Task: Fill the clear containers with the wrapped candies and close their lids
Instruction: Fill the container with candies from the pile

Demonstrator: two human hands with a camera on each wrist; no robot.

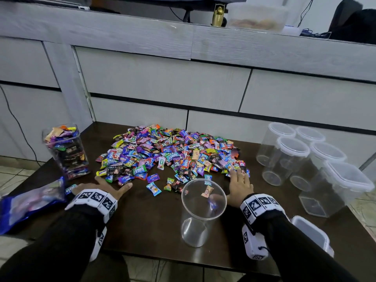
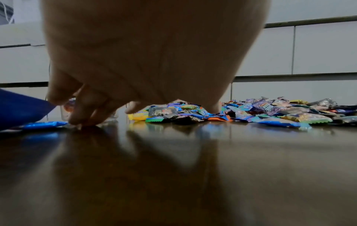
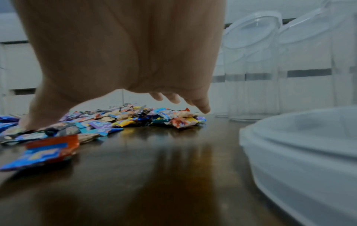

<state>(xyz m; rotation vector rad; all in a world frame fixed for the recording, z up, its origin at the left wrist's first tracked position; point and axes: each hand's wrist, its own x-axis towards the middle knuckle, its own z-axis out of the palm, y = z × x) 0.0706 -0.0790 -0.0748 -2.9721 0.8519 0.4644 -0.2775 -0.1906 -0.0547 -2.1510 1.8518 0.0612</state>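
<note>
Candies [image 1: 173,153] fill mid-frame in a pile on the table [image 1: 146,220]. Left hand [image 1: 103,189] and right hand [image 1: 240,185] rest spread and empty-palmed at its lower corners, fingertips touching wrappers; open jar [image 1: 201,210] stands between them.

1. The head view looks steeply down on the table [image 1: 154,216] from its near edge.
2. Both wrist views sit low, just above the table, facing the candy pile [image 2: 251,113], which all three views share.
</note>
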